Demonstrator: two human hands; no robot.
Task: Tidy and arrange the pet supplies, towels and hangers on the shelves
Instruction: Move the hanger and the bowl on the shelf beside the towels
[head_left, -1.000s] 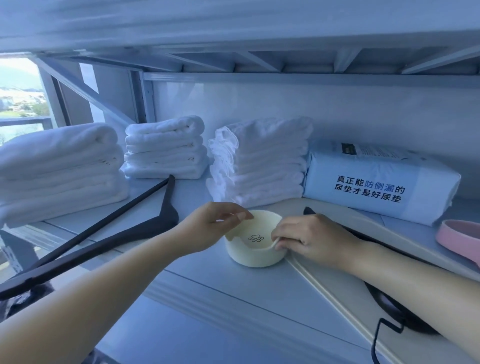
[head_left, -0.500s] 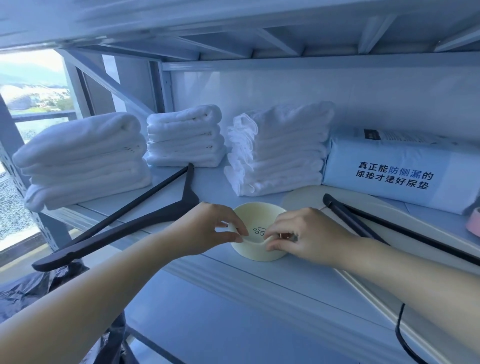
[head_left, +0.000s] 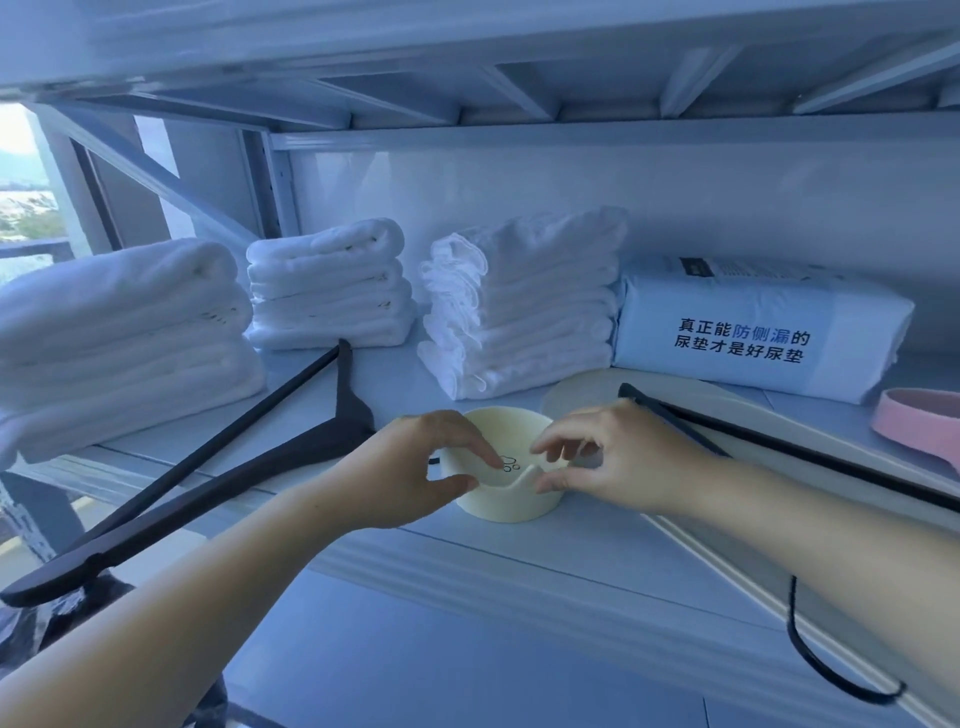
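A cream pet bowl (head_left: 511, 501) with a paw print inside stands near the front of the pale shelf (head_left: 519, 566). My left hand (head_left: 410, 467) and my right hand (head_left: 618, 457) meet at its near rim. Each has a thumb on the outside and fingers curled loosely over the inside. Three stacks of white towels (head_left: 119, 343) (head_left: 327, 286) (head_left: 519, 306) line the back. A black hanger (head_left: 208, 467) lies to the left, sticking out past the shelf edge. A second black hanger (head_left: 779, 447) lies to the right on a cream oval board (head_left: 587, 387).
A pale blue pack of pet pads (head_left: 753, 332) lies at the back right, with a pink bowl (head_left: 919, 426) in front of it at the frame's edge. The right hanger's hook (head_left: 831, 675) dangles below the shelf front. An upper shelf (head_left: 467, 62) sits close overhead. A window is at the left.
The bowl stays in the same spot on the shelf. My fingers on both hands have spread from a tight pinch on the rim to a looser hold.
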